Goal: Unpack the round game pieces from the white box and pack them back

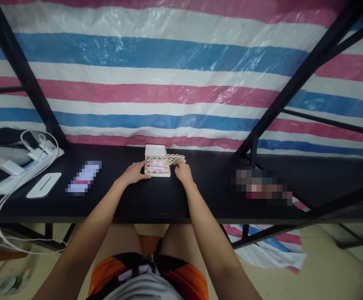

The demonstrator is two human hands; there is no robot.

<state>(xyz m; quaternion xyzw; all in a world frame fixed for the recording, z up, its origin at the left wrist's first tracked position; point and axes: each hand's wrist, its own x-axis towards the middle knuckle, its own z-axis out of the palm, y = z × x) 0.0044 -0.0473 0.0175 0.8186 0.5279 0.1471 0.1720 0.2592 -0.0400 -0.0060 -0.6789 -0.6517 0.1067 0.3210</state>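
White box (156, 174) btwn hands (134, 172) (184, 172), room by tbl-edge (153, 216)

Bright white glare streaked the glossy plastic sheet (169, 93) striped red, white and blue, strongest up top! Below, the flat black desk (215, 200) swallowed the dim, soft light; wide-angle distortion splayed the black metal posts (31, 88) outward, and pixel blocks masked two patches.

- My right hand (183, 171) covers part of the round pieces (175, 158); I can't tell whether its fingertips pinch one.
- The pieces' markings are too small for me to read.
- A pale pixelated patch (84, 179), left of frame, and a darker pixelated patch (264, 186), right, hide what's there.
- The bottom edge crops my arms (219, 239).
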